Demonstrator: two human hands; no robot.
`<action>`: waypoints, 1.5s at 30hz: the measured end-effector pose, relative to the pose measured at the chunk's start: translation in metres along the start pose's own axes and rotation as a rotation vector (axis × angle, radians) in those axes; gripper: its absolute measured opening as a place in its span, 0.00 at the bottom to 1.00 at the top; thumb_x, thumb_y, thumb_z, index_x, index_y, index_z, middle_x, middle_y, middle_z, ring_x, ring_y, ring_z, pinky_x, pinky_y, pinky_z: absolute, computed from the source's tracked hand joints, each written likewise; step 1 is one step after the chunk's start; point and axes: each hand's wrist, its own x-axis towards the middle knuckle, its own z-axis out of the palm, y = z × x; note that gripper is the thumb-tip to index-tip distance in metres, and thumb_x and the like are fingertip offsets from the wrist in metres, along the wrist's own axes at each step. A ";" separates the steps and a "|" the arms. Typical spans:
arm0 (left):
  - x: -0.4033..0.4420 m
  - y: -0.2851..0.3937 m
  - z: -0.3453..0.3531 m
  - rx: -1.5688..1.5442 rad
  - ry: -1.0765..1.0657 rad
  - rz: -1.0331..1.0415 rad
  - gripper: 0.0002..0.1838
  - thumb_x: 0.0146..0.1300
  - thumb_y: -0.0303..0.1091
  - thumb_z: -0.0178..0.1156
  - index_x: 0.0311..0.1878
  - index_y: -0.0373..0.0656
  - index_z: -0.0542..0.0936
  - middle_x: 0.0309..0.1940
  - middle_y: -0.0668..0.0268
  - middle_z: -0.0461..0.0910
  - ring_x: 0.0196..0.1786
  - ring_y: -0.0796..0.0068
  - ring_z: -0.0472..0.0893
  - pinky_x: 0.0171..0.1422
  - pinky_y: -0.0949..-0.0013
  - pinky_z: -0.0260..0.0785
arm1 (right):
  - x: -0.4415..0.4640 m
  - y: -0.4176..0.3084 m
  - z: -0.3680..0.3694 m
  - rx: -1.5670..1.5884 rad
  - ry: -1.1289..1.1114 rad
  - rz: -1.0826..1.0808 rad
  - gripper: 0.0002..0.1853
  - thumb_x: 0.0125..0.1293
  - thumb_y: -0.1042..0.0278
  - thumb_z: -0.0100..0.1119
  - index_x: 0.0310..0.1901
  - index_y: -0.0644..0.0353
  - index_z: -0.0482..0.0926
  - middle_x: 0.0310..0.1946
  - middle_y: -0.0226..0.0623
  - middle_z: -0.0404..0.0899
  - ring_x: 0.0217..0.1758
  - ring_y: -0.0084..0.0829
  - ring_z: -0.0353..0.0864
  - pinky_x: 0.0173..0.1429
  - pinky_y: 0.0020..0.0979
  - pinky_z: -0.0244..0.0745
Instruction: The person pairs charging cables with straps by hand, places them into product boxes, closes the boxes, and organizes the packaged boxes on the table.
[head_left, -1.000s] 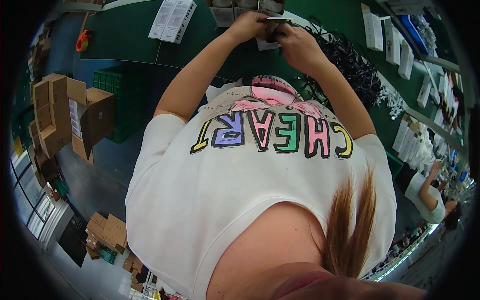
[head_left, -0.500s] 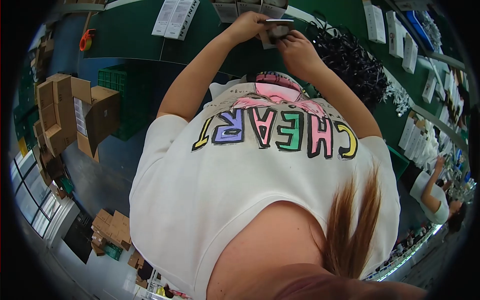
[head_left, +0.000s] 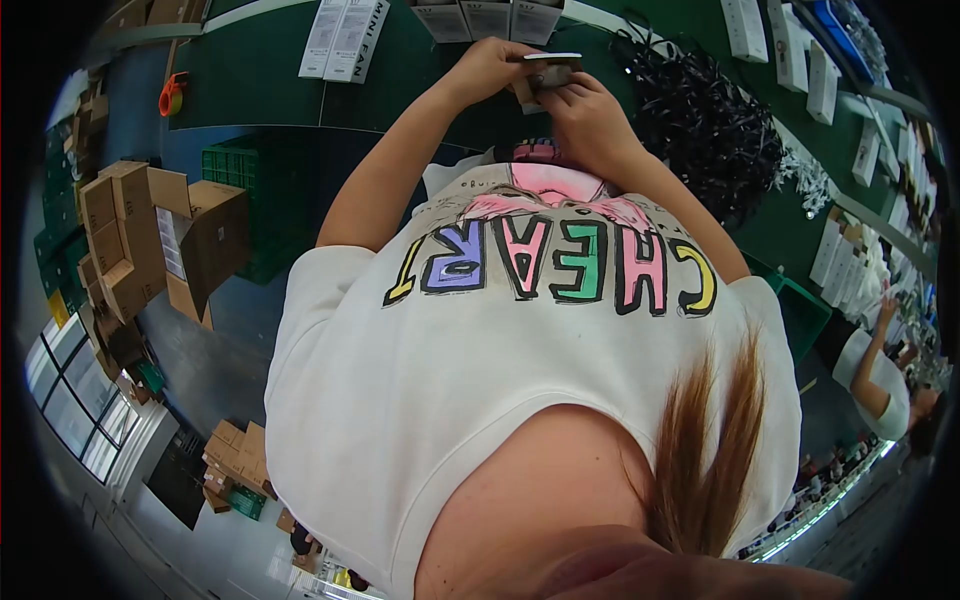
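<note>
My left hand and my right hand are together over the near edge of the green table. Between them is a small box with a pale top edge, a greyish inner part and a brown cardboard side. My left fingers close on its left end; my right fingers and thumb press on its right, near side. The fingers cover much of it, so its contents cannot be made out. Just beyond the hands stand three white-and-grey boxes. Two white boxes printed "MINI FAN" lie side by side to the left.
A heap of black shiny strips lies right of my hands. An orange tape dispenser sits at the table's left end. Green crates and open cartons stand at left. Another person is at far right, near more white boxes.
Both hands have come slightly lower in view with the box, closer to my body. The box is tilted differently, and more of its brown side shows. The whole view has shifted a little.
</note>
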 end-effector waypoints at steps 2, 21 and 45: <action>0.002 -0.003 0.000 0.029 0.003 0.016 0.12 0.64 0.33 0.61 0.47 0.40 0.86 0.29 0.64 0.84 0.30 0.77 0.82 0.42 0.77 0.78 | 0.005 -0.001 0.002 -0.028 -0.044 0.003 0.14 0.54 0.74 0.58 0.44 0.60 0.79 0.39 0.36 0.83 0.40 0.35 0.80 0.60 0.31 0.67; -0.023 -0.018 0.050 -0.032 0.573 0.345 0.17 0.63 0.34 0.62 0.56 0.50 0.82 0.55 0.62 0.80 0.37 0.77 0.77 0.43 0.79 0.72 | -0.035 0.017 0.030 0.210 0.231 0.190 0.28 0.53 0.83 0.64 0.58 0.59 0.73 0.44 0.35 0.80 0.38 0.31 0.80 0.42 0.26 0.77; -0.042 -0.018 0.054 0.826 0.394 0.530 0.37 0.56 0.46 0.70 0.68 0.48 0.70 0.69 0.58 0.67 0.42 0.66 0.80 0.43 0.71 0.75 | -0.051 0.028 0.054 0.139 0.311 0.163 0.33 0.55 0.79 0.66 0.63 0.54 0.67 0.47 0.37 0.79 0.38 0.34 0.82 0.44 0.26 0.80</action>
